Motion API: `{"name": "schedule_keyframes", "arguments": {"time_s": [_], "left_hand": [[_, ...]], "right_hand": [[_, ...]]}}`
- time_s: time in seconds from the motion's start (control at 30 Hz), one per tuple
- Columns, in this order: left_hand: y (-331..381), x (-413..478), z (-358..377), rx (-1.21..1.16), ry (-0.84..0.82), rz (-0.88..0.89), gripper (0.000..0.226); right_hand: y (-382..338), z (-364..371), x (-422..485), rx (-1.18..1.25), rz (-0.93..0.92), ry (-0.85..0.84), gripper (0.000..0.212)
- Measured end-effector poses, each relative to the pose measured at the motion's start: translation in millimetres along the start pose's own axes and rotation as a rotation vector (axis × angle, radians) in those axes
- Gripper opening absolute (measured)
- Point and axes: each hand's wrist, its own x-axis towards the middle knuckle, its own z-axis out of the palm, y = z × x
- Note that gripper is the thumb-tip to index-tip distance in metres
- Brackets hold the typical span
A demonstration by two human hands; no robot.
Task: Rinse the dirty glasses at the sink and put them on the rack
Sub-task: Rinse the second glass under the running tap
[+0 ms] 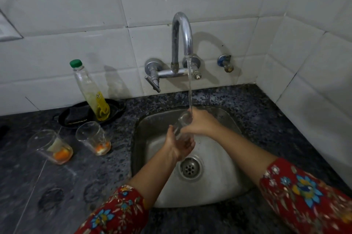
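Glass (181,125) is tilted over the steel sink (219,157), mouth in the tap (182,33) stream. Right hand (200,123) fingers wrap its upper wall; left hand (178,145) fingers cup the base. Suggest turning it so water sweeps the whole inner wall, then tipping it out. Wet smooth glass is probably slick, so use both hands. Two more glasses (51,146) (94,137) with orange residue stand on the speckled stone bench (57,186). Rack not in view.

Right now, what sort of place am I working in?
Probably a home kitchen: a steel sink sunk in a dark stone counter, a wall tap running onto a held glass, white tiles behind.
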Motion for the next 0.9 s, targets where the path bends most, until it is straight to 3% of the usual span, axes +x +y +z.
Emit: {"name": "schedule_keyframes", "arguments": {"time_s": [0.13,0.23,0.47,0.57,0.67,0.8,0.9], "left_hand": [[4,1,5,-0.083,-0.042,0.035,0.058],[11,7,4,-0.028,-0.046,0.119,0.051],[10,-8,-6,0.78,0.027,0.504,0.059],[18,-14,-3,1.001,0.008,0.614,0.082],[38,-23,4,1.056,0.049,0.758,0.111],[72,-38,27,0.862,0.142,1.003,0.094],[92,-42,40,0.756,0.164,1.066,0.087]], "right_hand": [[-17,-10,13,-0.081,0.067,-0.026,0.089],[-15,-8,0,-0.162,0.061,-0.045,0.084],[21,33,-17,0.194,0.132,-0.06,0.078],[23,51,-18,0.481,0.139,-0.022,0.078],[25,54,-17,0.633,0.109,0.011,0.072],[27,44,-13,0.848,0.101,0.116,0.067],[27,40,-13,0.818,0.012,0.031,0.071]]}}
